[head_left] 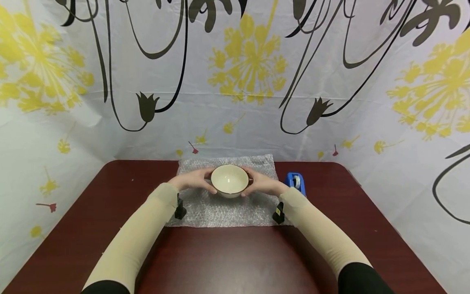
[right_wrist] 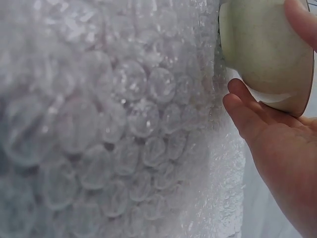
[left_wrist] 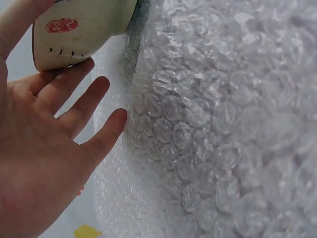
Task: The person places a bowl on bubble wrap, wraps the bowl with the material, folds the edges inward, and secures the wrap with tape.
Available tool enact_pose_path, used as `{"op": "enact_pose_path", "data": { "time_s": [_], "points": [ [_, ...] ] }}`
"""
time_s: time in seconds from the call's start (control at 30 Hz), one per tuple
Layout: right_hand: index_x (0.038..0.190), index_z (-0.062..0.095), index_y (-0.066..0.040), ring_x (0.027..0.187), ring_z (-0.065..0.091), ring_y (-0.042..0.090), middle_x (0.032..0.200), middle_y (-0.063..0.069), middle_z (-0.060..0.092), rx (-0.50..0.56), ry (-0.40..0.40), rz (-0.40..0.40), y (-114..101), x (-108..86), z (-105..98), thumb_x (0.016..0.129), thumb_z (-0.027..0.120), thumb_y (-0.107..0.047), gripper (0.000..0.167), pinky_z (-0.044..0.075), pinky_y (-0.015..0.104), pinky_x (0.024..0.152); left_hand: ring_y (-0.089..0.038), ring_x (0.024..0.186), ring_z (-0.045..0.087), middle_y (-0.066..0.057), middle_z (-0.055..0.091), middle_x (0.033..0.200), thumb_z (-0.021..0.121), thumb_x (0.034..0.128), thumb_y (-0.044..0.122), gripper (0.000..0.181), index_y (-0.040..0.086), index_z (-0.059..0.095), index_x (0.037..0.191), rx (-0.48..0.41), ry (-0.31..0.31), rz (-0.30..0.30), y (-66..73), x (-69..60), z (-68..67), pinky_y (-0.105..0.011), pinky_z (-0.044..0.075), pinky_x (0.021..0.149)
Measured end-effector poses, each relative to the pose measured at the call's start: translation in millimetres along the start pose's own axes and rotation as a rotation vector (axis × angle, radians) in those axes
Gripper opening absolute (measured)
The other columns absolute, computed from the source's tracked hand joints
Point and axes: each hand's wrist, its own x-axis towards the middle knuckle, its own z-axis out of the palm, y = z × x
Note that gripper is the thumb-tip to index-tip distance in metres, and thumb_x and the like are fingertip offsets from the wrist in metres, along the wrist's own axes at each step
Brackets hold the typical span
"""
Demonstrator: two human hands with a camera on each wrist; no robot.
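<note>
A cream bowl (head_left: pixel 230 179) with a dark rim stands upright over a sheet of bubble wrap (head_left: pixel 227 212). My left hand (head_left: pixel 194 180) grips its left side and my right hand (head_left: pixel 264 183) its right side, thumbs toward me and fingers around the far side. In the left wrist view a red seal mark and small dark strokes show on the bowl's outer wall (left_wrist: pixel 89 34); the last two fingers are spread off it. The right wrist view shows the bowl's plain wall (right_wrist: pixel 270 54) and its foot close against the wrap; whether it rests there I cannot tell.
A blue tape dispenser (head_left: pixel 295 182) stands right of the wrap, partly behind my right forearm. The dark red table (head_left: pixel 235 261) reaches to a white patterned cloth (head_left: pixel 257 126) hung at the back and sides.
</note>
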Motion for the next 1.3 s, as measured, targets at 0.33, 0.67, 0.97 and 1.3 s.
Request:
{"op": "enact_pose_path", "data": {
  "time_s": [0.33, 0.67, 0.97, 1.3],
  "points": [
    [0.156, 0.011, -0.015, 0.134, 0.037, 0.034, 0.154, 0.014, 0.023, -0.011, 0.003, 0.023, 0.1, 2.2, 0.7, 0.074, 0.082, -0.003, 0.11, 0.043, 0.043, 0.101, -0.028, 0.135, 0.038, -0.012, 0.043, 0.146, 0.084, 0.0771, 0.023, 0.097, 0.009, 0.026, 0.153, 0.012, -0.015, 0.01, -3.2, 2.0, -0.7, -0.046, 0.033, 0.109],
    [0.157, 0.008, -0.014, 0.136, 0.034, 0.038, 0.155, 0.017, 0.021, 0.011, -0.018, 0.012, 2.5, 2.1, 0.8, 0.076, 0.08, -0.004, 0.109, 0.04, 0.046, 0.103, -0.027, 0.136, 0.037, -0.011, 0.041, 0.147, 0.083, 0.078, 0.024, 0.097, 0.013, 0.024, 0.154, -0.009, -0.028, 0.01, -4.9, 2.1, 0.3, -0.046, 0.035, 0.108],
    [0.157, 0.003, -0.015, 0.131, 0.042, 0.035, 0.155, 0.016, 0.021, 0.036, -0.019, 0.028, -0.7, 1.3, 3.7, 0.078, 0.079, -0.004, 0.11, 0.045, 0.043, 0.098, -0.029, 0.135, 0.039, -0.013, 0.039, 0.149, 0.08, 0.082, 0.022, 0.095, 0.014, 0.021, 0.155, -0.029, -0.02, -0.003, -4.8, -5.4, 2.7, -0.045, 0.037, 0.106],
    [0.157, -0.003, -0.014, 0.131, 0.042, 0.037, 0.159, 0.017, 0.014, 0.007, -0.025, 0.031, -7.5, -7.7, -1.3, 0.082, 0.073, -0.002, 0.107, 0.046, 0.044, 0.096, -0.035, 0.134, 0.039, -0.021, 0.037, 0.149, 0.076, 0.0858, 0.026, 0.098, 0.011, 0.01, 0.157, -0.054, -0.022, 0.035, -5.9, -17.5, 10.8, -0.048, 0.039, 0.104]
  ]
}}
